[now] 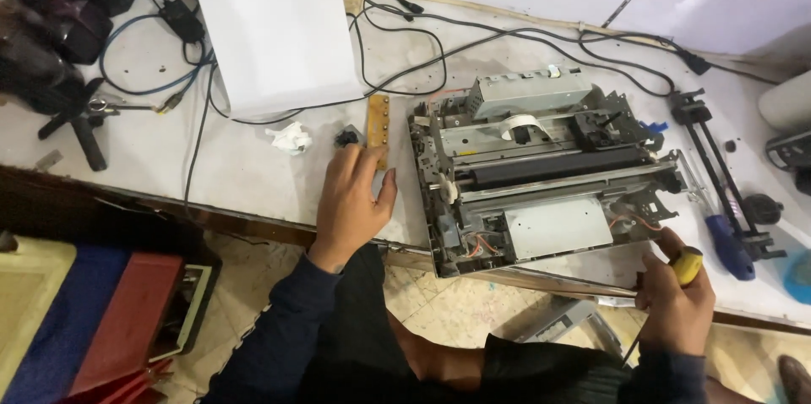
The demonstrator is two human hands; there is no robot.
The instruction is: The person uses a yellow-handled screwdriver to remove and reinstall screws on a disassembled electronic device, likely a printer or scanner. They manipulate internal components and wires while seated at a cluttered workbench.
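An opened printer chassis [541,171] with bare metal frame, black roller and wires lies on the white workbench [228,167]. My left hand [351,201] rests palm down on the bench just left of the chassis, fingers near a small brown circuit board [379,129] and a small black part [345,137]. My right hand [676,298] is at the chassis's front right corner, closed around a screwdriver [686,267] with a yellow handle, its shaft pointing down toward me.
A white printer cover [274,24] stands at the back left. Black cables [507,36] run across the bench. A crumpled white tissue [290,138], a blue-handled screwdriver [731,245], a long black part [718,167] and dark tools [59,57] lie around.
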